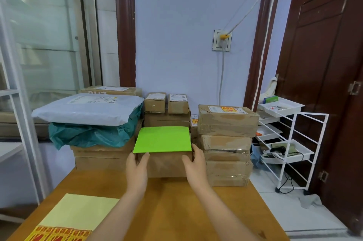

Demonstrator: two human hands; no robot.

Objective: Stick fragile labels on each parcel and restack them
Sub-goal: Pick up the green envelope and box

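Where parcels (225, 121) crowd, wooden table (176, 201), blue wall (186, 24).

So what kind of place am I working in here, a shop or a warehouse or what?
Most likely a small back-room parcel packing area, not a warehouse. Taped cardboard parcels and a grey poly mailer with shipping labels are stacked on a wooden table, and a sheet of fragile labels lies at its near edge.
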